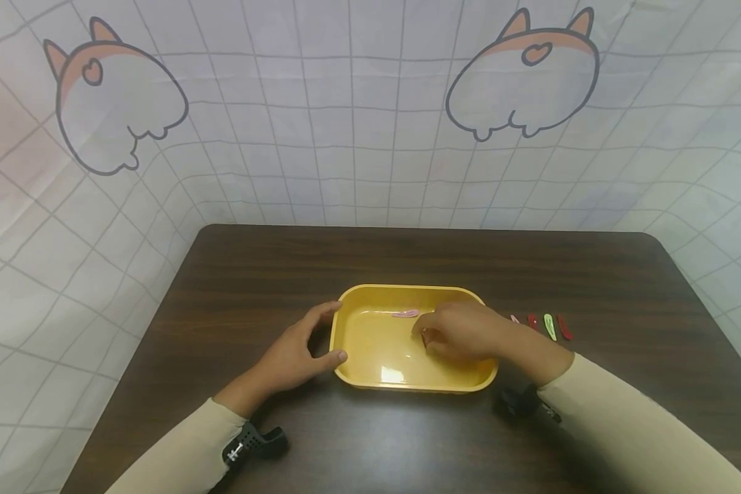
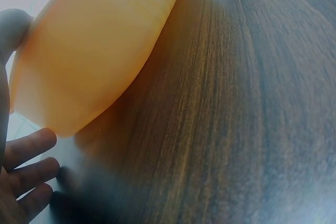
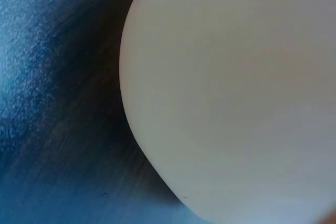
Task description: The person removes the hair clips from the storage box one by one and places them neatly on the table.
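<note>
A shallow yellow tray [image 1: 364,350] lies on the dark table. My left hand [image 1: 293,353] rests at its left end, thumb and index fingertip at the rim; in the left wrist view the other fingers [image 2: 32,176] stand spread beside the tray's corner. Inside the tray, a pink snap hair clip [image 1: 405,313] lies near the far wall. My right hand [image 1: 463,331] reaches into the tray's right half, fingers bent down and pinched together. A small dark-red hair clip [image 1: 425,337] shows at the fingertips, mostly hidden by the hand.
Right of the tray, partly behind the right wrist, a row of hair clips lies on the table: a pink one [image 1: 514,319], a red one [image 1: 533,322], a light green one [image 1: 550,326] and another red one [image 1: 565,327]. A patterned curtain [image 1: 321,137] hangs behind the table.
</note>
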